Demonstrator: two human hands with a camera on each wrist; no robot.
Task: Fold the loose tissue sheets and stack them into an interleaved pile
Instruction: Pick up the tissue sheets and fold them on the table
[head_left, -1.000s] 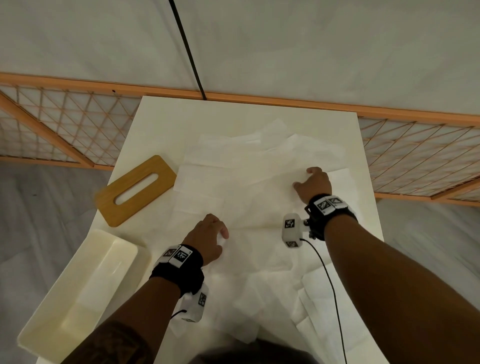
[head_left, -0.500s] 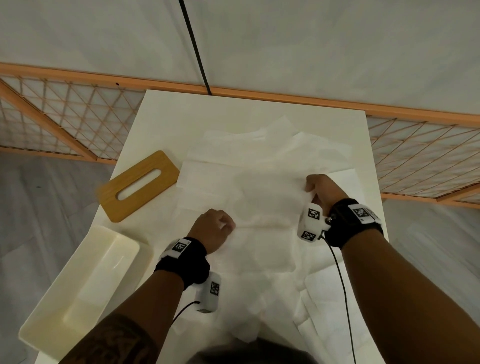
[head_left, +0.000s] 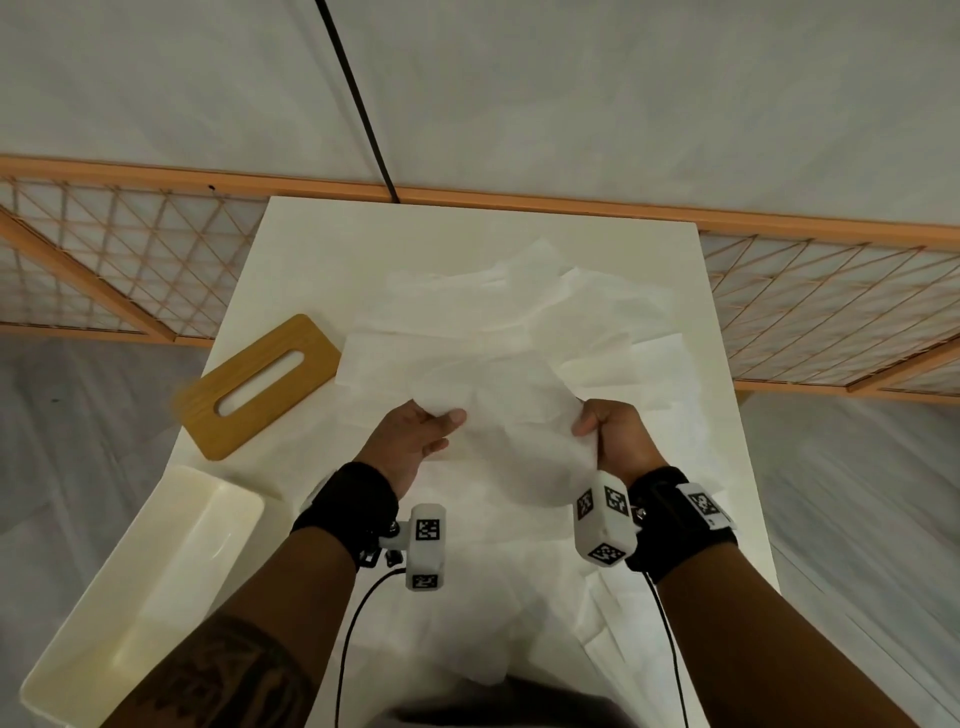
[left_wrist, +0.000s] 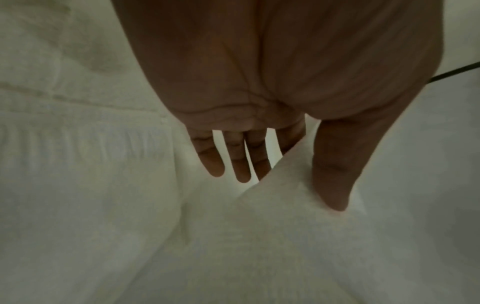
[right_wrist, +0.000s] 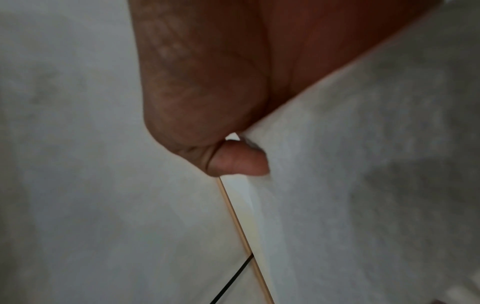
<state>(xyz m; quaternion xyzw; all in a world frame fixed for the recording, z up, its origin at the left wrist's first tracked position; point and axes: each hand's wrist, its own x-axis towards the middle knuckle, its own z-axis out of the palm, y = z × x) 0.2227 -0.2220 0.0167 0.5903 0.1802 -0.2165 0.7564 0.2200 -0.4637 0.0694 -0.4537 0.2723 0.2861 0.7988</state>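
Observation:
A white tissue sheet is raised off the table between my two hands. My left hand pinches its left edge with the thumb on top. In the left wrist view the thumb presses the tissue sheet while the other fingers stretch out behind it. My right hand grips the right edge; the right wrist view shows a curled finger against the tissue sheet. Several more loose tissue sheets lie spread over the white table.
A wooden tissue-box lid with a slot lies at the table's left. A cream plastic box stands at the near left corner. More sheets overlap near the front edge. A wooden lattice screen runs behind the table.
Both hands were pressing down on the sheets a second ago. They have since closed on the edges of one sheet and lifted it toward me.

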